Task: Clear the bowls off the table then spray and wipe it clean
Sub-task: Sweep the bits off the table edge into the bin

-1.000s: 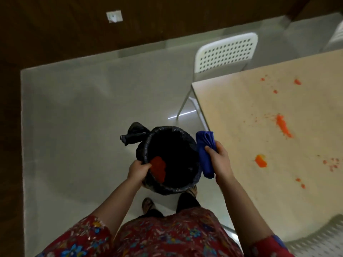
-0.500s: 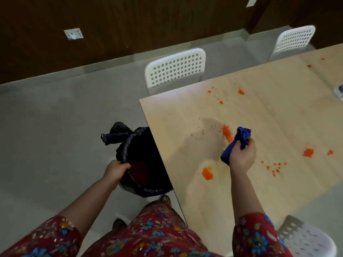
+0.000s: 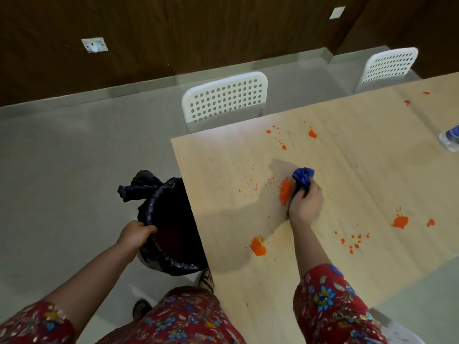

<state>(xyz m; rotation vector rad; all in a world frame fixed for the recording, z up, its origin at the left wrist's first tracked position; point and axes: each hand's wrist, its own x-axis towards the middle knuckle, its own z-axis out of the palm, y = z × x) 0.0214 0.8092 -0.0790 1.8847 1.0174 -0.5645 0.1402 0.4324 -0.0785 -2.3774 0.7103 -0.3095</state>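
Observation:
A light wooden table (image 3: 360,184) carries several orange splatters, among them a smeared patch (image 3: 285,191) and a thicker blob (image 3: 257,247) near the front. My right hand (image 3: 306,203) grips a bunched blue cloth (image 3: 303,178) and presses it on the tabletop right beside the smeared patch. My left hand (image 3: 135,234) holds the rim of a bin lined with a black bag (image 3: 171,219), which sits against the table's left edge, partly under it. Something red lies inside the bin. No bowls are in view.
Two white perforated chairs (image 3: 224,99) (image 3: 388,65) stand at the table's far side. A clear bottle (image 3: 450,140) shows at the right edge of the table. More orange spots (image 3: 400,221) lie to the right. Grey floor spreads to the left; my sandalled feet are below.
My right hand carried the blue cloth from beside the bin onto the table and now presses it next to the orange patch, which has smeared. My left hand stays on the bin rim.

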